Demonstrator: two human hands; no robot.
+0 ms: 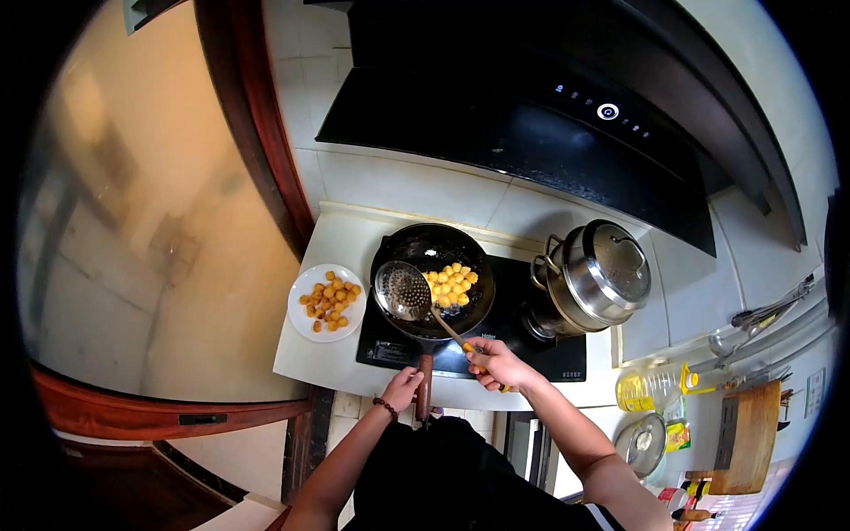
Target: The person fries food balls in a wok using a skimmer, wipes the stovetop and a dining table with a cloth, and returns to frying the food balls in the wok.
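The left hand curls round the wok handle, probably for steadiness, while the right hand grips the skimmer well back, clear of golden balls in the wok.

A round black wok stands on the left side of a black cooktop, its brown handle pointing to the front. Golden balls cluster in its right half. Left of them is the perforated metal bowl of a skimmer, its long handle slanting right over the rim.
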